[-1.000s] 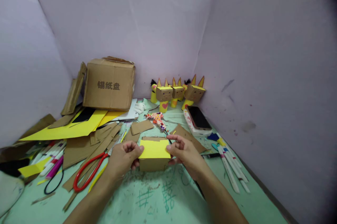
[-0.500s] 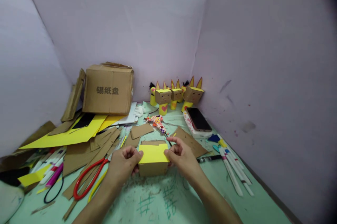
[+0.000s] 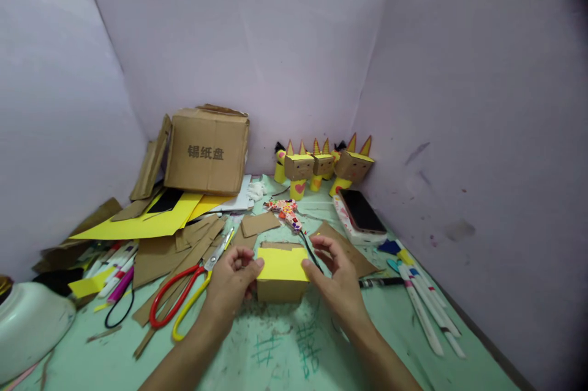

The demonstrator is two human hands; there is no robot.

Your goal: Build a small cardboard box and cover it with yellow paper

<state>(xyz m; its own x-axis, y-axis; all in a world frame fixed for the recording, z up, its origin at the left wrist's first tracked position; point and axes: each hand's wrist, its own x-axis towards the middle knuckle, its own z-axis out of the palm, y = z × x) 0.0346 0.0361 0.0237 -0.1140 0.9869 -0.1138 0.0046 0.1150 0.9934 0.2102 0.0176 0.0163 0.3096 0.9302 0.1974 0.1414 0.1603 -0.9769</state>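
Note:
A small cardboard box (image 3: 281, 291) with a yellow paper piece (image 3: 282, 264) over its top sits on the green tabletop. My left hand (image 3: 234, 277) grips its left side, thumb on the edge of the yellow paper and fingers curled behind. At the right edge, my right hand (image 3: 335, 271) touches the yellow paper with its thumb, its other fingers raised and apart from the box. The patterned glue gun (image 3: 288, 212) lies behind the box, its black cord running toward my right hand.
Scissors (image 3: 177, 299), cardboard strips and yellow sheets (image 3: 138, 225) lie left, before a large cardboard box (image 3: 206, 152). Several box-headed figures (image 3: 299, 169) stand at the back. A phone (image 3: 362, 212) and markers (image 3: 422, 311) are right; a white rounded object (image 3: 37, 323) is front left.
The view has shifted left, so everything sits farther right in the picture. The fingers of my right hand have opened away from the box, while its thumb stays at the yellow paper.

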